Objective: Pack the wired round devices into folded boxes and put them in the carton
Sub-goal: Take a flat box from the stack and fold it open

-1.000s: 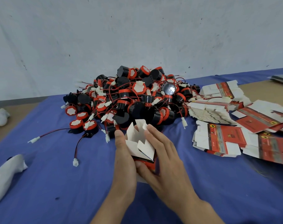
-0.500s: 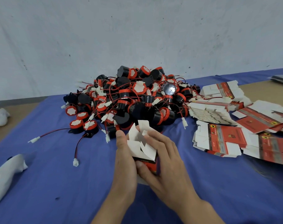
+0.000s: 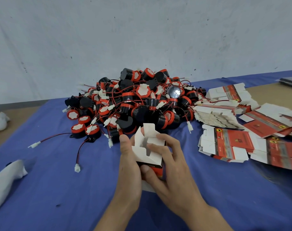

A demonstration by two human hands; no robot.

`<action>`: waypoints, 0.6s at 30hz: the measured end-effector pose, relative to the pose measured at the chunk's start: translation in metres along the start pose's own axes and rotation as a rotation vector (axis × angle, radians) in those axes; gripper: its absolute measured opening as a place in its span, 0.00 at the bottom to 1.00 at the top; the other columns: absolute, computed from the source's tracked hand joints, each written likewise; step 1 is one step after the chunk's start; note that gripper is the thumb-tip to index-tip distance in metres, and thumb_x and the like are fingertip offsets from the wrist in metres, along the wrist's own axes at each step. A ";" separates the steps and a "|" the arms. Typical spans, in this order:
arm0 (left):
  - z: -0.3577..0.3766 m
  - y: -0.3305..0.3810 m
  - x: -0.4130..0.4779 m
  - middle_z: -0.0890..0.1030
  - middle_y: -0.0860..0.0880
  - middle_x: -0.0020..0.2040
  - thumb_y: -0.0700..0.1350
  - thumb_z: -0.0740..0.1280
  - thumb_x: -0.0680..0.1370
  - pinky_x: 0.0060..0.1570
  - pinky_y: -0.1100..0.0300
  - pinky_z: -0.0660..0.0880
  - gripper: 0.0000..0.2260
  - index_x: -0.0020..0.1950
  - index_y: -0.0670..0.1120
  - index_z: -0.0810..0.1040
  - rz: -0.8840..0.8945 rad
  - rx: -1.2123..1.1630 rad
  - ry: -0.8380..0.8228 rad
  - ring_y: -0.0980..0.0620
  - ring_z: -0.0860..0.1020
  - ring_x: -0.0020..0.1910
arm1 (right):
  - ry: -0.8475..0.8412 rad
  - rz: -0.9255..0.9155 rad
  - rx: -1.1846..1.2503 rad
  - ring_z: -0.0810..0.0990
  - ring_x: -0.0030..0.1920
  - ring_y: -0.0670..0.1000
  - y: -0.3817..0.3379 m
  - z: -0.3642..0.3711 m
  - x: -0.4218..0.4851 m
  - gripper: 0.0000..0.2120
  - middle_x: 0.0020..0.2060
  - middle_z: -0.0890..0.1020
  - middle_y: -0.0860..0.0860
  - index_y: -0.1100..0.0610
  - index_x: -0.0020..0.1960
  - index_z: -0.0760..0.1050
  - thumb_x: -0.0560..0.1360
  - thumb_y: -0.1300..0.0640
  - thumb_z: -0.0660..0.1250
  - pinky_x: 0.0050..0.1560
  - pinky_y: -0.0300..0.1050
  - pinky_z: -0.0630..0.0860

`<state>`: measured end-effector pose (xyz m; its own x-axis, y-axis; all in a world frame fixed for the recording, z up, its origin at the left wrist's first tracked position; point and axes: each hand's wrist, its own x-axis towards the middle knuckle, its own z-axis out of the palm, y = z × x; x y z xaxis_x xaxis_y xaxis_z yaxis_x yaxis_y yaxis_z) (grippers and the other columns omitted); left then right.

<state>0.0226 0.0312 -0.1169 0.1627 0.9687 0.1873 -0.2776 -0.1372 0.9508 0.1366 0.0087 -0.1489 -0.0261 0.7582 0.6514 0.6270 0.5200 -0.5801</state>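
Observation:
A small red and white box (image 3: 147,151) stands between my hands at the middle of the blue cloth, its white end flaps partly turned in. My left hand (image 3: 129,165) grips its left side, thumb up along the flaps. My right hand (image 3: 170,165) wraps the right side, its fingers curled over the flaps and its thumb on the red front. Behind the box lies a big heap of black and red round devices (image 3: 135,102) with red wires and white plugs. No carton is in view.
Stacks of flat unfolded red and white boxes (image 3: 232,144) lie at the right on the blue cloth (image 3: 66,189). A white object (image 3: 5,179) lies at the left edge. Loose wires with plugs (image 3: 77,167) trail from the heap. A grey wall stands behind.
My right fingers have curled further over the white flaps, pushing them down into the box end. The box and my left hand stay in about the same place.

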 end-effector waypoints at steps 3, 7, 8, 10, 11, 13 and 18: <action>-0.001 0.003 -0.001 0.87 0.48 0.49 0.76 0.51 0.70 0.39 0.64 0.80 0.32 0.55 0.60 0.84 -0.004 0.014 -0.071 0.52 0.86 0.47 | 0.051 0.030 0.119 0.66 0.71 0.36 -0.001 0.001 0.002 0.18 0.74 0.58 0.40 0.36 0.64 0.67 0.78 0.31 0.58 0.60 0.30 0.73; -0.007 0.006 0.000 0.85 0.50 0.55 0.73 0.58 0.73 0.46 0.59 0.82 0.27 0.64 0.60 0.79 0.031 0.117 -0.167 0.50 0.84 0.54 | 0.072 0.101 0.342 0.66 0.74 0.40 0.001 -0.001 0.004 0.12 0.74 0.60 0.39 0.35 0.61 0.70 0.78 0.40 0.62 0.55 0.29 0.75; -0.008 0.006 0.001 0.84 0.51 0.57 0.70 0.60 0.74 0.51 0.57 0.82 0.25 0.65 0.60 0.77 0.055 0.151 -0.181 0.50 0.83 0.56 | 0.069 0.115 0.388 0.68 0.72 0.41 0.001 -0.001 0.005 0.11 0.74 0.62 0.38 0.34 0.60 0.70 0.78 0.41 0.62 0.54 0.29 0.75; -0.011 0.006 0.002 0.83 0.51 0.59 0.66 0.60 0.76 0.56 0.56 0.80 0.22 0.66 0.60 0.76 0.094 0.186 -0.200 0.51 0.82 0.58 | 0.057 0.147 0.476 0.72 0.70 0.42 0.001 -0.001 0.004 0.10 0.73 0.65 0.37 0.31 0.58 0.71 0.78 0.41 0.61 0.54 0.31 0.76; -0.012 0.006 0.002 0.83 0.52 0.59 0.64 0.60 0.77 0.56 0.57 0.80 0.20 0.65 0.60 0.76 0.104 0.188 -0.197 0.51 0.82 0.57 | 0.050 0.160 0.510 0.73 0.69 0.43 0.000 -0.001 0.004 0.09 0.73 0.66 0.37 0.32 0.57 0.72 0.78 0.41 0.60 0.54 0.34 0.77; -0.015 0.003 0.001 0.83 0.52 0.56 0.61 0.60 0.78 0.50 0.61 0.80 0.17 0.64 0.59 0.76 0.120 0.198 -0.181 0.52 0.83 0.55 | 0.043 0.166 0.527 0.75 0.67 0.46 -0.001 0.000 0.004 0.09 0.72 0.68 0.39 0.34 0.57 0.73 0.78 0.41 0.60 0.53 0.37 0.79; -0.020 0.000 0.001 0.82 0.54 0.52 0.49 0.55 0.81 0.45 0.66 0.78 0.13 0.62 0.55 0.75 0.186 0.277 -0.168 0.56 0.82 0.49 | 0.015 0.188 0.535 0.79 0.62 0.51 -0.002 0.000 0.003 0.15 0.66 0.73 0.42 0.42 0.64 0.69 0.78 0.43 0.62 0.52 0.46 0.81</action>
<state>0.0042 0.0364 -0.1212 0.2933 0.8776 0.3791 -0.0539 -0.3808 0.9231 0.1346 0.0100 -0.1457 0.0613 0.8534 0.5176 0.1379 0.5064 -0.8512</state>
